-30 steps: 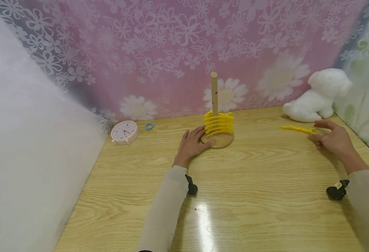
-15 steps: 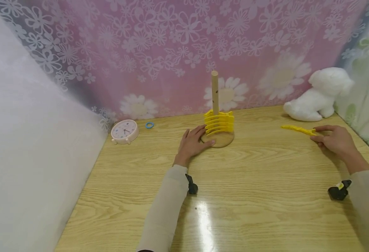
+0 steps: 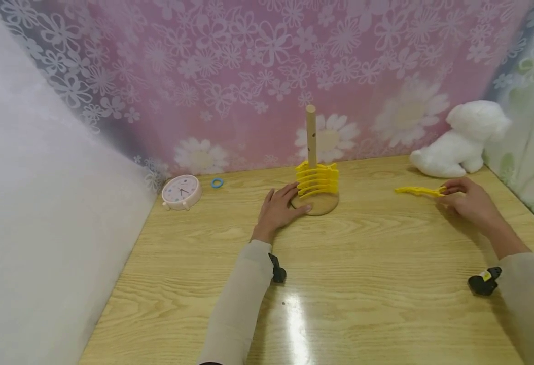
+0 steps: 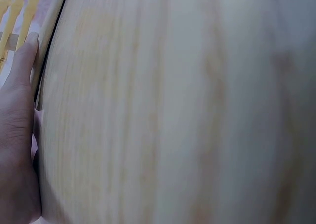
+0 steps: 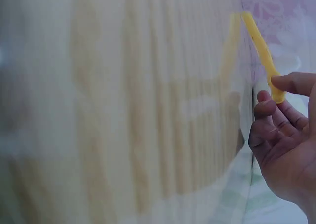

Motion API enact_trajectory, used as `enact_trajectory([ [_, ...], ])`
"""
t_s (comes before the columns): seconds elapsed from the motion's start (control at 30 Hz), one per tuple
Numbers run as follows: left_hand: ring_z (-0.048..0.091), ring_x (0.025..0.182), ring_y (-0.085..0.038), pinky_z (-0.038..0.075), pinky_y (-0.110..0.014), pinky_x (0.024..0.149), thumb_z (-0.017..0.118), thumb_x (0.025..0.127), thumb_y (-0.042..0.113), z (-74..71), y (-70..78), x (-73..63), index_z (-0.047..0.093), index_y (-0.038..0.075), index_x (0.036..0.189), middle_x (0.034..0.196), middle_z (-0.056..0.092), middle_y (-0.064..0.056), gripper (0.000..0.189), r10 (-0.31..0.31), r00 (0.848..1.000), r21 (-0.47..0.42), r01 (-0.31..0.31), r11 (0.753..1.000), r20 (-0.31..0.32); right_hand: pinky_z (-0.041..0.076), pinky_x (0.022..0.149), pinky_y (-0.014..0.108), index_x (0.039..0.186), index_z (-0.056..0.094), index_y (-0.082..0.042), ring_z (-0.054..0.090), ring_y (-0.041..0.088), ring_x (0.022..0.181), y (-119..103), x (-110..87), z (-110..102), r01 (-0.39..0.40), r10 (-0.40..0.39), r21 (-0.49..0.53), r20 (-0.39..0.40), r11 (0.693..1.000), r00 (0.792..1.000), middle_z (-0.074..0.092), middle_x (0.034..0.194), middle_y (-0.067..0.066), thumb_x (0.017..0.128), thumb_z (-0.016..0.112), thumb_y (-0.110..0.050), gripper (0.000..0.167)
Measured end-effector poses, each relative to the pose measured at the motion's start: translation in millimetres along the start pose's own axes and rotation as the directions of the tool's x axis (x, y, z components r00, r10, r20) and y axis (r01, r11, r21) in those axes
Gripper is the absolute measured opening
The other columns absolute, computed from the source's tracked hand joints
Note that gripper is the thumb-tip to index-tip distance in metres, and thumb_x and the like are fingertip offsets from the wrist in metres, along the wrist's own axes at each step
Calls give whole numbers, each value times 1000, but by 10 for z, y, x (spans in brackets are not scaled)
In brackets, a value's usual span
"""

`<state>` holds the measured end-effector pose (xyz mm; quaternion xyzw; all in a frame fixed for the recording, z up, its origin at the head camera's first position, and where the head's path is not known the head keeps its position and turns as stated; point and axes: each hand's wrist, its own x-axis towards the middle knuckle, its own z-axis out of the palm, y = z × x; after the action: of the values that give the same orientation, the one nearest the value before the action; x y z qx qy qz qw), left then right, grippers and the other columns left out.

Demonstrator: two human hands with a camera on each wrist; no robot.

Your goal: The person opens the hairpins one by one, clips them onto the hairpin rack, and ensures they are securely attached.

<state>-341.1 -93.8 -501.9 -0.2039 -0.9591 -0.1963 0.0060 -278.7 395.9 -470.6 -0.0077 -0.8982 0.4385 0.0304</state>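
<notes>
In the head view, a wooden stand, a round base (image 3: pixel 321 205) with an upright dowel (image 3: pixel 311 134), is at the table's middle back. Several curved yellow plastic pieces (image 3: pixel 318 180) are stacked around the dowel's lower part. My left hand (image 3: pixel 277 210) holds the base by its left rim, thumb at the front and fingers towards the back. At the right, my right hand (image 3: pixel 469 203) pinches the end of another thin, wavy yellow piece (image 3: pixel 417 191) between thumb and fingers. The right wrist view shows that yellow piece (image 5: pixel 261 49) tilted, raised off the tabletop, its reflection beside it.
A pink-rimmed clock (image 3: pixel 181 191) lies at the left back, with a small blue ring (image 3: pixel 217 183) beside it. A white plush dog (image 3: pixel 463 139) sits in the right back corner. Behind the wooden table (image 3: pixel 362 279) hangs a pink flowered curtain (image 3: pixel 248 91).
My right hand has taken a firmer pinch on the yellow piece and shifted it slightly left, towards the stand. The left hand and the stand have stayed in place.
</notes>
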Motion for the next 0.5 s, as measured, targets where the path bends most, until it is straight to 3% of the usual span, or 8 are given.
enact_trajectory([
  [0.33, 23, 157, -9, 2, -41, 133, 46, 95, 80, 6, 6, -6, 34, 30, 164, 170, 24, 17, 86, -6, 1000, 3, 6, 1000, 2, 56, 57, 29, 134, 53, -4, 66, 15, 70, -336, 19, 117, 0, 0, 49, -5, 999, 1000, 69, 84, -13, 100, 71, -43, 55],
  [0.5, 22, 157, -8, 1, -40, 132, 46, 95, 80, 3, 6, -1, 34, 31, 164, 170, 24, 17, 86, -10, 1000, 8, 10, 1000, 3, 55, 55, 27, 131, 57, -2, 67, 14, 69, -588, 43, 178, 64, -60, 106, -45, 992, 997, 71, 80, -14, 99, 72, -37, 49],
])
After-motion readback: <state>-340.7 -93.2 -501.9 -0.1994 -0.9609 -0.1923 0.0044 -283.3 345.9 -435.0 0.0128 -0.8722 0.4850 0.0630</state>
